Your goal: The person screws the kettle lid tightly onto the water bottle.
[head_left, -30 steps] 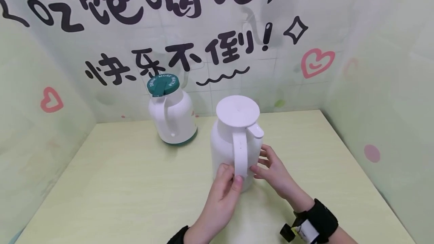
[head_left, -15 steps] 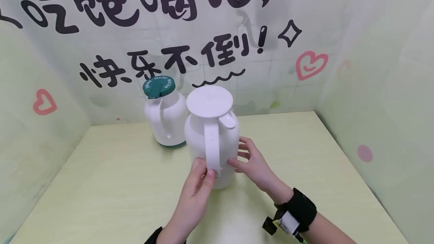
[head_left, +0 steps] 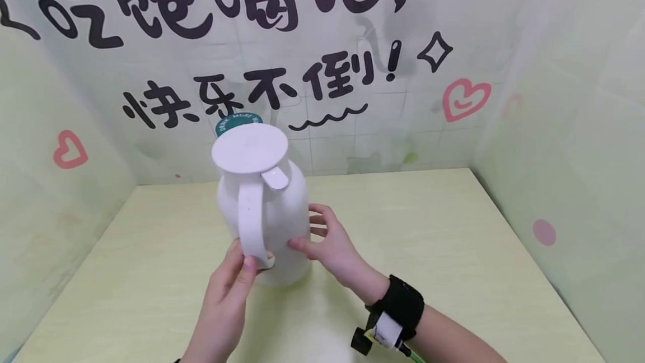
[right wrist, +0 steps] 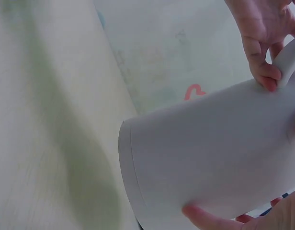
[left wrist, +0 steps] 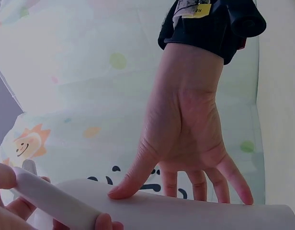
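A white vacuum jug (head_left: 282, 212) with a flat round lid (head_left: 249, 149) and a thumb lever stands over the middle of the table. My left hand (head_left: 224, 290) grips the lower end of its handle (head_left: 250, 212), thumb on the near side. On the jug's right flank my right hand (head_left: 335, 245) holds the body, thumb in front and fingers spread round the side. The left wrist view shows that right hand (left wrist: 188, 124) from the palm side, its fingertips partly hidden by the body. In the right wrist view, the jug's base (right wrist: 130, 167) is close over the table.
Behind the held jug, a second jug's green lid (head_left: 237, 122) shows; its body is hidden. The pale table (head_left: 403, 228) meets a printed back wall (head_left: 332, 150) and side walls. A black wrist strap with a small camera (head_left: 388, 326) sits on the right forearm.
Both hands have moved the white jug leftward across the table, and it now covers most of the green-lidded jug. The grip on the handle and body looks the same throughout.
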### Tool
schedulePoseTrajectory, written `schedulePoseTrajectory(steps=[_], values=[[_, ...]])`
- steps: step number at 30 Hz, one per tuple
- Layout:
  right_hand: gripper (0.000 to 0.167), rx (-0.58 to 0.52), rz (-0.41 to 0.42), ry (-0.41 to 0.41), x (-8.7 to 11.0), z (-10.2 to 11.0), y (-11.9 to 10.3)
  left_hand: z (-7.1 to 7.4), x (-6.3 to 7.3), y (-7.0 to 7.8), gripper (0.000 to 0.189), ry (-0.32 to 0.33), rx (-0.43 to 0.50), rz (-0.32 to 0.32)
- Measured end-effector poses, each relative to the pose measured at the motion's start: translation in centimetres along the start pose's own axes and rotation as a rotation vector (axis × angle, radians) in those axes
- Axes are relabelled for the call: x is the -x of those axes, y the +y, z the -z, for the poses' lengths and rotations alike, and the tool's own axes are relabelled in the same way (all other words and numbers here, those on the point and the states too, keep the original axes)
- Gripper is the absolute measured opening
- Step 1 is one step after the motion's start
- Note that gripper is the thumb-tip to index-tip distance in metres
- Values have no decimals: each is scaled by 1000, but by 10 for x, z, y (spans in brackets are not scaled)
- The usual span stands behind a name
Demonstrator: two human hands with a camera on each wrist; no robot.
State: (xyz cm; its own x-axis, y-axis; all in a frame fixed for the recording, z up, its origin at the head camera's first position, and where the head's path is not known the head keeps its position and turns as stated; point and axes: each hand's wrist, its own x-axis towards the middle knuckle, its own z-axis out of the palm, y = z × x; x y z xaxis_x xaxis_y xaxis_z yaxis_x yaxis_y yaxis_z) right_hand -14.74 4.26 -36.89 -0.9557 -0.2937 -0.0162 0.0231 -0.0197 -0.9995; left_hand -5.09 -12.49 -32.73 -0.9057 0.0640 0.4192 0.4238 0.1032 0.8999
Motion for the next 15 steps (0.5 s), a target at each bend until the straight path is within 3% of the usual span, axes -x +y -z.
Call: schedulePoseTrajectory(steps=[8,13,15], values=[[69,-21,2,0,-6,-37,4,34,9,-18,39,-31,235,-130],[70,-7,1,7,-10,-56,9,53,13,-28,40,-43,326,-154],[70,-8,-1,12,-12,-64,11,59,16,-28,39,-10,313,-131]])
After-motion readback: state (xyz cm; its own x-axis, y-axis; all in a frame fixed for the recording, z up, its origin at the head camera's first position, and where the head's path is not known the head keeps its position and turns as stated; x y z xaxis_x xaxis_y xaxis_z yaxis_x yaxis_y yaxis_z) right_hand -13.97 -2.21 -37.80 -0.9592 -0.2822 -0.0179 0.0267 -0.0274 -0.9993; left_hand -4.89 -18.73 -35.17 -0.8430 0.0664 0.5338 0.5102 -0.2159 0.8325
